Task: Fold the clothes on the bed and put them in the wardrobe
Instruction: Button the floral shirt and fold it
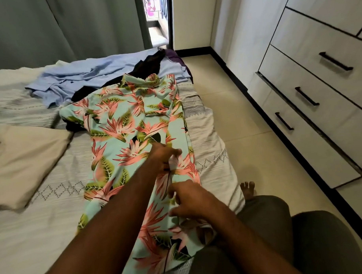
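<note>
A bed (pixel 25 234) covered with a white textured bedspread fills the left and centre of the frame. A floral shirt (pixel 126 126) is spread along its right edge. A beige garment (pixel 27 162) lies at the left, and a light blue shirt (pixel 77 79) and a black garment (pixel 150 62) are heaped at the upper centre.
</note>
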Demonstrator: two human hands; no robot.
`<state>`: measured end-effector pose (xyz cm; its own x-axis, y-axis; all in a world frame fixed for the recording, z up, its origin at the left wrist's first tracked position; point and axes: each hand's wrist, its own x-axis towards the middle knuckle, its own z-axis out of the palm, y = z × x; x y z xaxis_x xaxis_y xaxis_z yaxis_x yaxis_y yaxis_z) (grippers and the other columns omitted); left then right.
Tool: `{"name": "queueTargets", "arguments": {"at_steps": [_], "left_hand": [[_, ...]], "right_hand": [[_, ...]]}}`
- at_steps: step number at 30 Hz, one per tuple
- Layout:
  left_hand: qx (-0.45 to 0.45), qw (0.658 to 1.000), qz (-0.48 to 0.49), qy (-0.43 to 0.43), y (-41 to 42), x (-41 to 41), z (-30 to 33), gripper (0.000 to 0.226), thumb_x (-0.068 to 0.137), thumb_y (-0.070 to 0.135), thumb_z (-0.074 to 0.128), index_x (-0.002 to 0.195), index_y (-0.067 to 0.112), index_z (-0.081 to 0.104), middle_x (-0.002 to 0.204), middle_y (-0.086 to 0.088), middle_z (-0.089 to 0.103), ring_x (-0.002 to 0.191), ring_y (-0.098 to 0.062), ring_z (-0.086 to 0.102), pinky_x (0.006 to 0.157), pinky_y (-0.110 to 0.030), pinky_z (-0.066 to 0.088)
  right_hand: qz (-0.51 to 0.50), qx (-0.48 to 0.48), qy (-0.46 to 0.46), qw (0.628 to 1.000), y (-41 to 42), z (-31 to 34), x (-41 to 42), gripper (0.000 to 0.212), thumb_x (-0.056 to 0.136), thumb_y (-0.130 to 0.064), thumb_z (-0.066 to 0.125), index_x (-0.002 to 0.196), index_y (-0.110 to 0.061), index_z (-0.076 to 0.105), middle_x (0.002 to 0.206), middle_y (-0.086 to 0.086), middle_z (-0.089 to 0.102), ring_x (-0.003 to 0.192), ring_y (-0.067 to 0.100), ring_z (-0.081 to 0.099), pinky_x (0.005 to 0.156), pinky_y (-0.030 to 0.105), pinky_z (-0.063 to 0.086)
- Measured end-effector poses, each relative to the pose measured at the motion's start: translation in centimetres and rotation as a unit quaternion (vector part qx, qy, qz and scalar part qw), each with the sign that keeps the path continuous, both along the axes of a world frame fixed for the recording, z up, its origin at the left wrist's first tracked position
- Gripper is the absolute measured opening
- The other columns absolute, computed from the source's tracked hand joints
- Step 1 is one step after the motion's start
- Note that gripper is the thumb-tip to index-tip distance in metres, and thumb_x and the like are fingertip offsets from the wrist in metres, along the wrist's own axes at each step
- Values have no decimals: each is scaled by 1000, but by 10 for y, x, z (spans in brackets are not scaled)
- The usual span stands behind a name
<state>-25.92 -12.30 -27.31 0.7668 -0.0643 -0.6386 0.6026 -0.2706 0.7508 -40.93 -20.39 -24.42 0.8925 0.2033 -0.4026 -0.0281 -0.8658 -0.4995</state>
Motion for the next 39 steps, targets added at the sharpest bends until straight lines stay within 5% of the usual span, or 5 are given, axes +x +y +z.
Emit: {"name": "queueTargets", "arguments": {"at_steps": [12, 19, 24, 31, 39], "left_hand": [[26, 996, -75, -38, 75, -10, 6, 21, 86, 2, 76, 95, -7, 59, 78, -25, 71, 52, -24, 69, 44, -31, 56], [286, 928, 78, -224, 215, 41, -4, 42, 70, 43, 89, 80, 13, 62, 77, -7, 69, 77, -27, 67, 71, -37, 53], [94, 977, 101, -164, 271, 61, -13, 38, 81, 33, 84, 85, -2, 68, 66, -16, 70, 46, -18, 59, 40, -21, 40], [-79, 973, 124, -178, 278, 61, -40, 9, 96, -2, 60, 91, -6, 66, 72, -25, 63, 45, -23, 57, 42, -23, 44], [-138, 961, 203, -126, 273, 70, -61, 27, 103, 16, 53, 98, -9, 61, 65, -23, 57, 46, -23, 49, 44, -24, 35]], "right_hand": [[-57, -89, -60, 993, -26, 7, 83, 17, 82, -29, 78, 91, -24, 66, 97, 3, 68, 84, 21, 66, 77, 37, 59], [-10, -103, -128, 986, 11, 8, 178, 17, 82, -23, 70, 99, -25, 67, 102, 3, 70, 89, 24, 66, 77, 38, 58], [50, -69, -175, 981, 84, 10, 247, 31, 88, -10, 61, 114, -24, 70, 111, 6, 71, 95, 24, 67, 80, 34, 57], [101, 4, -207, 973, 208, 3, 326, 48, 93, -19, 59, 139, -11, 49, 129, 19, 61, 116, 37, 59, 93, 40, 50], [116, -78, -232, 963, 285, -36, 371, 101, 91, -20, 66, 161, -19, -7, 164, 14, 18, 145, 34, 34, 102, 54, 46]]}}
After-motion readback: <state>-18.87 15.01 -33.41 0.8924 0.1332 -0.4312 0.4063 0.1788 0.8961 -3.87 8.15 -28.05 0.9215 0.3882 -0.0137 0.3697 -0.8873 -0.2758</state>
